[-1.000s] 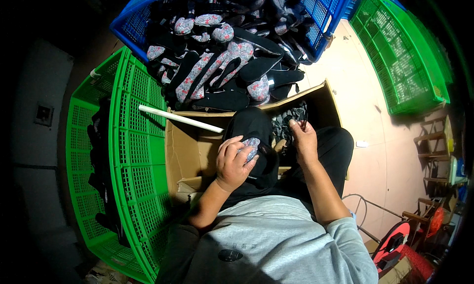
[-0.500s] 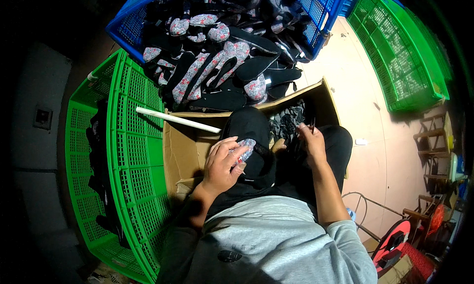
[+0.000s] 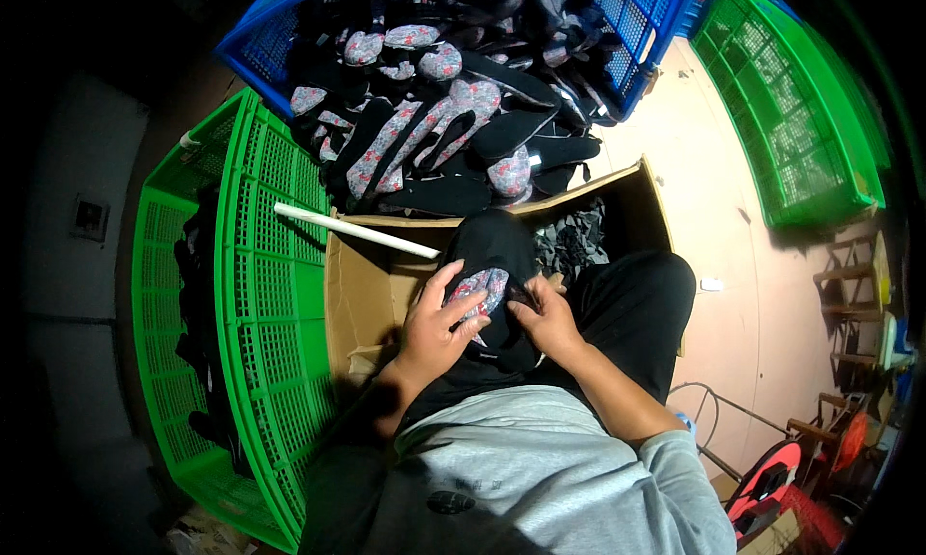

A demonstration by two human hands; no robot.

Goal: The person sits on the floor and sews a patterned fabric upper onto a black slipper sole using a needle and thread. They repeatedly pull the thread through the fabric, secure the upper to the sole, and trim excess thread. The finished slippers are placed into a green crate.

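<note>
A cloth shoe [image 3: 490,283] with grey floral fabric, red flecks and a black part rests on my black-trousered knee. My left hand [image 3: 431,322] grips it from the left, with fingers across the floral fabric. At its right side, the fingertips of my right hand [image 3: 552,322] are pressed together close to the black edge. Whatever lies between those fingertips is too dark and small to make out. Below my knees stands an open cardboard box [image 3: 359,275], with dark scraps [image 3: 574,239] in its right part.
A blue crate [image 3: 253,58] ahead overflows with similar floral and black shoes [image 3: 453,102]. Green crates [image 3: 275,304] stand close on my left, with black pieces inside. A white stick [image 3: 357,230] crosses the box's left side. Another green crate [image 3: 786,111] is at far right.
My right hand has come left and nearer to me, from over the box to the shoe's right edge. More of the floral fabric shows beneath my left hand.
</note>
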